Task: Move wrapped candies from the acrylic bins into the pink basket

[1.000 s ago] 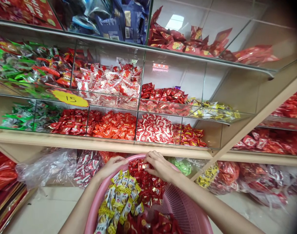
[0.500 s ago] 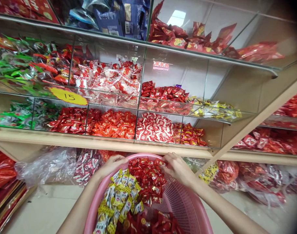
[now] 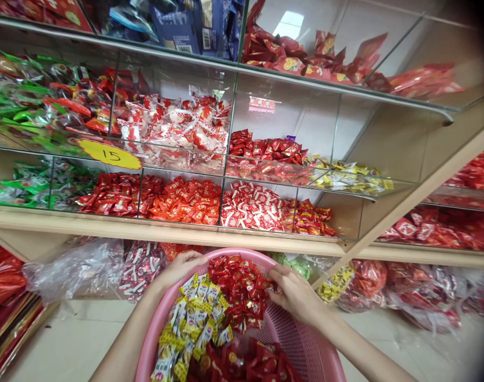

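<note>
A round pink plastic basket (image 3: pixel 149 323) with mesh walls stands below the shelf. My left hand (image 3: pixel 183 269) is closed on its far left rim. Inside, red-wrapped candies (image 3: pixel 242 292) are heaped at the far side, and yellow-and-white wrapped candies (image 3: pixel 196 313) lie along the left. Larger dark red packets (image 3: pixel 245 363) fill the near part. Over the far right rim reaches my right hand (image 3: pixel 291 291), its fingers curled at the edge of the red heap, with red wrappers showing between finger and thumb. Its fingertips are partly hidden.
Glass-fronted shelves with many wrapped sweets (image 3: pixel 252 207) rise just beyond the basket. A yellow price tag (image 3: pixel 108 154) reads 15. Under the bottom wooden ledge (image 3: pixel 106 228) lie clear plastic bags (image 3: pixel 82 270) of sweets on the tiled floor (image 3: pixel 86 334).
My right hand has moved from the far right rim slightly inward and nearer, onto the red candies. The left hand keeps its place on the rim.
</note>
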### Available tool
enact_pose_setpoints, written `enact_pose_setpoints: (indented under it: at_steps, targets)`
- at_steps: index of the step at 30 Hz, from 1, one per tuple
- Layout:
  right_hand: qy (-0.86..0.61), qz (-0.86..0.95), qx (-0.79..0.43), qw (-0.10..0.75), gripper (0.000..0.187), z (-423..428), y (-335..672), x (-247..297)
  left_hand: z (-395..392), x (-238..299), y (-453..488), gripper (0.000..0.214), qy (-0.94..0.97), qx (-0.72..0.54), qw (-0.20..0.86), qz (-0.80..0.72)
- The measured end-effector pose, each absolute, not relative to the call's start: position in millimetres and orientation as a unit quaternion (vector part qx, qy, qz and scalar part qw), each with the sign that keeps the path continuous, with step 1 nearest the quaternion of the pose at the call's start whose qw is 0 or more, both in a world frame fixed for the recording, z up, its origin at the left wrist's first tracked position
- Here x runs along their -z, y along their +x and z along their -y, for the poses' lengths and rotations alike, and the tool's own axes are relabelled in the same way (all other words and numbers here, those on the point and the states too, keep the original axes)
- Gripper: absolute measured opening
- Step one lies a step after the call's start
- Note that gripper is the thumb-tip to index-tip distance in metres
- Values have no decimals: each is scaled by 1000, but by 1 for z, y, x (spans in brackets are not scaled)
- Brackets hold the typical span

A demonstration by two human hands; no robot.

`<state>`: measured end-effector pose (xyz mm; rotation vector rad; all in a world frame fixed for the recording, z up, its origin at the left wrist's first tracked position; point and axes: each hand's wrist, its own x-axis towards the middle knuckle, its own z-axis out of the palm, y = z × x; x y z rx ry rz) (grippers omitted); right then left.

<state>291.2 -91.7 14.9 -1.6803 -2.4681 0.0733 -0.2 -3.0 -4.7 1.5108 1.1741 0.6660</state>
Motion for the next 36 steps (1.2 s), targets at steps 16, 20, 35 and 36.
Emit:
enact_pose_setpoints:
  at_steps: [16,20,35,36]
  targets:
    - [-588,808,-12,28,10,101,275,-8,-2,13,-2,41,638,-281,524,-489]
    - [-586,806,-64,64,12,96,273,3,-1,11,-2,40,637,-279,527,-488]
    - [-556,800,-99,201,25,90,281,30,3,4,0,40,639,-270,522,-497]
    - [-557,801,-100,198,25,90,281,30,3,4,-1,39,639,-269,522,-497]
